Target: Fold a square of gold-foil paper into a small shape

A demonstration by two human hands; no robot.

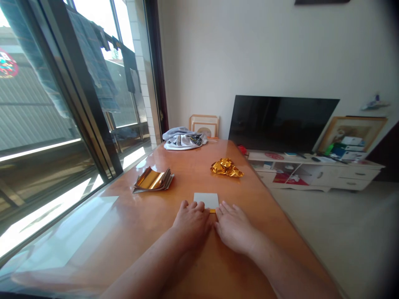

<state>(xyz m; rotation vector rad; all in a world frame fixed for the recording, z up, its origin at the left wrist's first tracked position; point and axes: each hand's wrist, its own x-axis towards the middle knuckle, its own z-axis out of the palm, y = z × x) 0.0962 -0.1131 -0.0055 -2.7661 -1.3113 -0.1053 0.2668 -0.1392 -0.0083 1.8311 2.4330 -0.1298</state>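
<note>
Open, flat left hand [191, 224] and right hand [233, 229], holding nothing, rest at a gold-edged white paper square [206, 200] on a glossy orange wooden table [140, 220].

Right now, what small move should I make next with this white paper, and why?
Probably press the near edge flat: your left hand and right hand touch the white square paper at that edge, and a thin gold strip shows there, perhaps a fold.

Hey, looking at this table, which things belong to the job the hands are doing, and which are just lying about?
Job:
left hand
right hand
white square of gold-edged paper
curled stack of gold foil sheets

Lying about:
crumpled gold foil
bundled grey cloth
black flat-screen television
</note>
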